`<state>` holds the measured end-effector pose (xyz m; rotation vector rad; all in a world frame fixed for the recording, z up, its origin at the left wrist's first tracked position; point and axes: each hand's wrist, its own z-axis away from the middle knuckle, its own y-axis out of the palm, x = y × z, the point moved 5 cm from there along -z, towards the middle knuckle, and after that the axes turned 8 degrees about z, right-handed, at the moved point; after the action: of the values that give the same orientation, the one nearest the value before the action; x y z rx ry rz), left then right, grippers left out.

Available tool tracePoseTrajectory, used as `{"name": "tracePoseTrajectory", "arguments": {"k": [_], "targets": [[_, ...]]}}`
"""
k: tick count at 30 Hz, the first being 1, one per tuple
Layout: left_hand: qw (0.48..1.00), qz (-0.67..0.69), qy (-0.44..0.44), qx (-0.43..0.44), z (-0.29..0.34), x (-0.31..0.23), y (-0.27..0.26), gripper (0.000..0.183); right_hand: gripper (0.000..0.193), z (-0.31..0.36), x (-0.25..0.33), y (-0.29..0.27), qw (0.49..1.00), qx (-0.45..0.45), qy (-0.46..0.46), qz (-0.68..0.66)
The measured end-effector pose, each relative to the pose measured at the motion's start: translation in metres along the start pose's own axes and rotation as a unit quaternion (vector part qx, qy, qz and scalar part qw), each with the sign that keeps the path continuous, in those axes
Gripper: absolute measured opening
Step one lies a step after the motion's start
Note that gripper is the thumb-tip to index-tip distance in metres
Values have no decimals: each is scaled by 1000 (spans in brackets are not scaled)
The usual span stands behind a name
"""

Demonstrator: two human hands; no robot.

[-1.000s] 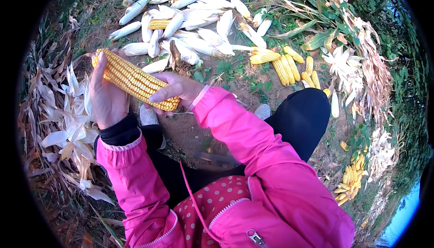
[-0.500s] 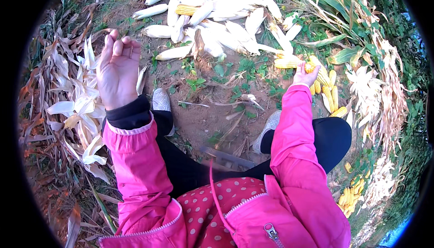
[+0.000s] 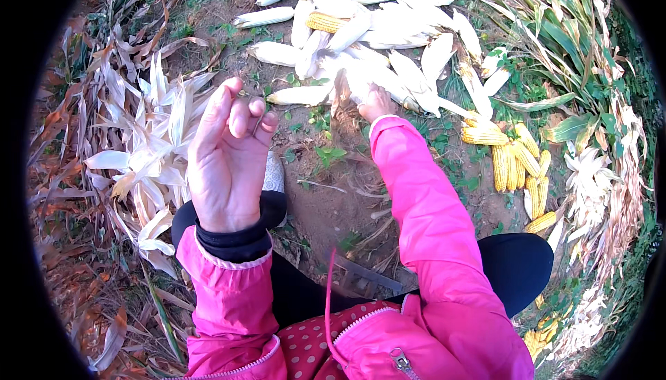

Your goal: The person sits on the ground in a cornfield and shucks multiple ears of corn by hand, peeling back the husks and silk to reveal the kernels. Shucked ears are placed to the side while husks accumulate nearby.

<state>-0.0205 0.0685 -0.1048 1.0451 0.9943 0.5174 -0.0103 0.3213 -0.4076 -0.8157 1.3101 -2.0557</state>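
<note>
Palm up, my left hand [image 3: 229, 158] is raised over the ground with its fingers loosely bent and apart. A thin dark strand shows by its fingertips; whether the hand touches it cannot be made out. My right hand [image 3: 378, 105] reaches to the near edge of a pile of corn ears in pale husks [image 3: 395, 26]. Its fingers are bent around a pale-husked ear [image 3: 357, 89], their tips partly hidden. One partly bare yellow ear [image 3: 325, 21] lies in the pile. Husked yellow corn cobs [image 3: 512, 165] lie together to the right of my right arm.
Dry husks [image 3: 163, 137] heap up at the left. Corn stalks with leaves [image 3: 555, 47] lie at the far right, with more loose husks [image 3: 590, 179] below them. Another group of yellow cobs [image 3: 541, 335] lies at the lower right. Bare soil [image 3: 326, 206] shows between my legs.
My right hand has let go of a yellow cob at the cob group and moved left to the husk-covered pile. My left hand has shifted right and nearer. The view has shifted.
</note>
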Motion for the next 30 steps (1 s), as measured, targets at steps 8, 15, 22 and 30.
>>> {"name": "tracePoseTrajectory", "arguments": {"k": [8,15,22,30], "targets": [[998,-53,-22,-31,1,12,-11,21,68,4,11,4,992,103,-27,-63],[996,-88,21,-22,-3,9,-9,28,57,59,-7,-72,828,106,-83,-545],[986,-147,78,-31,-2,14,7,42,66,165,47,-183,837,11,-244,-490],[988,-70,128,45,9,9,19,34,75,256,92,-178,858,-57,-285,-424]]}}
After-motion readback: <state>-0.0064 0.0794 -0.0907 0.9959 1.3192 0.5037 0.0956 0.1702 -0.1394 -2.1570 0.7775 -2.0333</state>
